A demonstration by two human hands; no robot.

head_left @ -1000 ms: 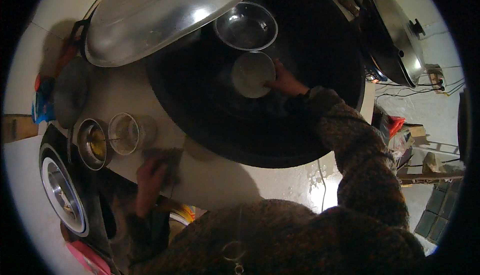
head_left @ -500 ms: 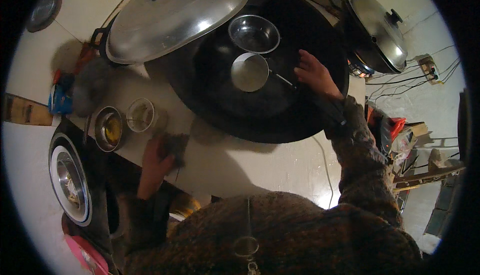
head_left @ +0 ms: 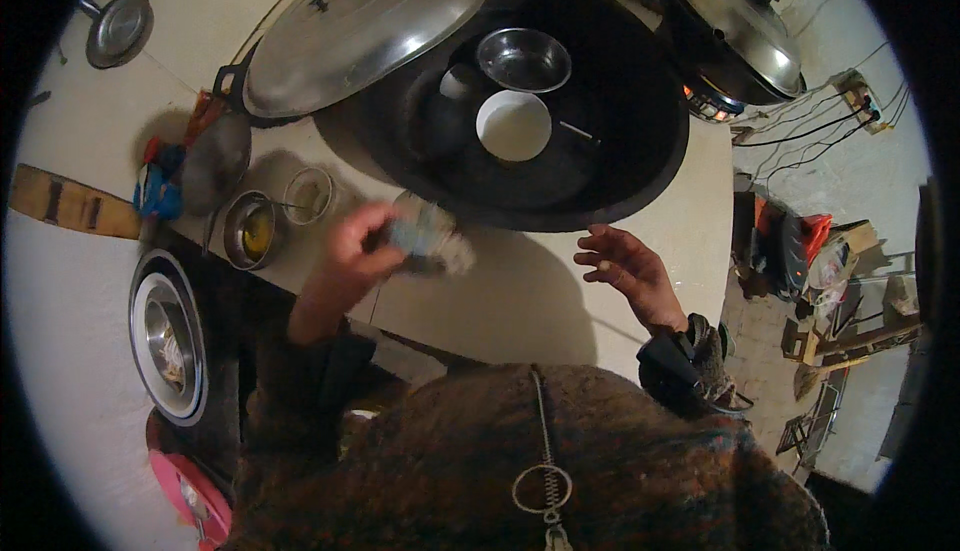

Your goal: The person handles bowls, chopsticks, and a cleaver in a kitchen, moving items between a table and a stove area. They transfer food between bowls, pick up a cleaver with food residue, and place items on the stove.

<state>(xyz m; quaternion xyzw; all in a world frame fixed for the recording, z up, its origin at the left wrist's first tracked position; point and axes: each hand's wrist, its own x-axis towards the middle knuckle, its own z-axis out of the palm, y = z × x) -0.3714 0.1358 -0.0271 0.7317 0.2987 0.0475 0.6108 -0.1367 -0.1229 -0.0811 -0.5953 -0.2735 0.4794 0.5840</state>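
Note:
My left hand (head_left: 350, 261) grips a crumpled grey-blue cloth (head_left: 430, 236), blurred by motion, above the pale counter in front of the wok. My right hand (head_left: 635, 271) is open, fingers spread and slightly curled, just off the wok's front right edge and holding nothing. Inside the large black wok (head_left: 610, 176) sits a white round bowl-like vessel (head_left: 514, 127), with a short metal handle-like rod (head_left: 580, 132) beside it. Behind that vessel rests a shiny metal bowl (head_left: 524, 61). A big domed metal lid (head_left: 370, 36) lies over the wok's far left rim.
Left on the counter stand a metal bowl with yellow liquid (head_left: 250, 231) and a small pale bowl with a utensil (head_left: 308, 196). Nested basins (head_left: 140, 346) and a pink basin (head_left: 185, 481) are at far left. A lidded pot (head_left: 735, 36) and wires (head_left: 810, 131) are at back right.
My right hand has drawn back from over the wok toward me. My left hand has lifted the cloth and moved it right, toward the wok's front edge.

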